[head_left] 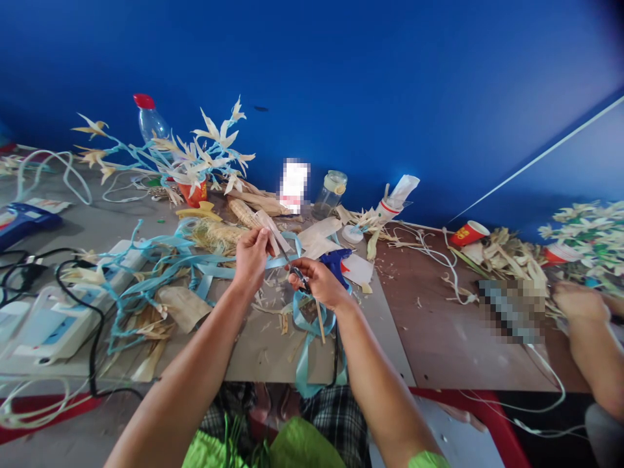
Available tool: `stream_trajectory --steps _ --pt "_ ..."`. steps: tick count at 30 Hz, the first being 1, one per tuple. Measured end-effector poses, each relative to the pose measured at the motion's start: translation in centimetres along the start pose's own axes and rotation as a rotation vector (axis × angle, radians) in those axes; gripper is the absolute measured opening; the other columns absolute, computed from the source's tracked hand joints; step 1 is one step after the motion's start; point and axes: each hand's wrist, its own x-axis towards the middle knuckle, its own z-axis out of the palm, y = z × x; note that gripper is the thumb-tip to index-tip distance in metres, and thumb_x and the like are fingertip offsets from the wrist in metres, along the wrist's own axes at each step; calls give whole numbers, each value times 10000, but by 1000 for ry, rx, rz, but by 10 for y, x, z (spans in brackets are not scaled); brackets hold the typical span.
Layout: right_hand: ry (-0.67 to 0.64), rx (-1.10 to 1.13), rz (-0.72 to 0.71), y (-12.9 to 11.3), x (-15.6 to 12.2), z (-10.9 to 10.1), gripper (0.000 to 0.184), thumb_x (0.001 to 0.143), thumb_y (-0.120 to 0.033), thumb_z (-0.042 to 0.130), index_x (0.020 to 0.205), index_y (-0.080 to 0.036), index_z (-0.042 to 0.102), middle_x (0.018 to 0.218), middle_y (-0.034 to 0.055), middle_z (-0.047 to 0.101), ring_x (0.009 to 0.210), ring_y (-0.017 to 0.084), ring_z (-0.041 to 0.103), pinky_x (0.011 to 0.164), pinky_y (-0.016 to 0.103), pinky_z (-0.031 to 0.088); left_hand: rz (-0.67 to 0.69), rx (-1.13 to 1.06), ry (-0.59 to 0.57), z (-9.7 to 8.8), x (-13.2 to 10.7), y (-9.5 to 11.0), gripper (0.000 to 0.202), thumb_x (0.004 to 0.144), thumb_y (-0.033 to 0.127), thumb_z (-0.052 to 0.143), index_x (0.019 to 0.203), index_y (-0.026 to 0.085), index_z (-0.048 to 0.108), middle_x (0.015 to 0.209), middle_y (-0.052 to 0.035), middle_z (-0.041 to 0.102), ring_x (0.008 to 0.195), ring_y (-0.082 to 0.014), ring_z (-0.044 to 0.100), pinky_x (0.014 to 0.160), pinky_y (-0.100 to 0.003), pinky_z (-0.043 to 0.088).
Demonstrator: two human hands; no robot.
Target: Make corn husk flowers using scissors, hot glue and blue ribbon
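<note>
My left hand pinches a pale corn husk piece upright between thumb and fingers. Close beside it, my right hand is closed around a pair of scissors, whose blades point up and left at the husk. Whether the blades touch it is hard to make out. Light blue ribbon hangs below the right hand over the table edge, near a thin stick. A blue glue gun lies just behind that hand. More pale husk rests beyond the hands.
Husk flowers on blue stems rise from a red paper cup at back left. A white box-like device and black cables lie left. A clear jar stands by the wall. At right are a tipped cup and another person's hand.
</note>
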Motion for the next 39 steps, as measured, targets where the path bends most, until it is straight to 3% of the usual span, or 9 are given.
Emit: stream_trajectory --steps 19,31,39 --pt "35 -5 -130 12 9 8 332 630 -337 754 860 -165 589 636 -49 567 561 65 491 566 219 383 -42 82 -28 4 -6 5 237 772 356 613 661 148 590 472 36 470 435 -68 393 434 -203 256" --pt "91 6 -133 14 11 9 314 612 -320 751 832 -167 588 599 -58 561 537 67 491 556 223 387 -38 204 -69 4 -8 5 276 787 347 593 597 150 557 494 19 490 454 -73 393 465 -210 290" --pt "127 8 -108 14 11 7 310 592 -288 749 833 -176 589 604 -53 568 528 73 491 562 230 409 -59 172 -40 1 -5 1 233 772 354 617 671 144 612 491 18 505 445 -71 402 450 -209 281"
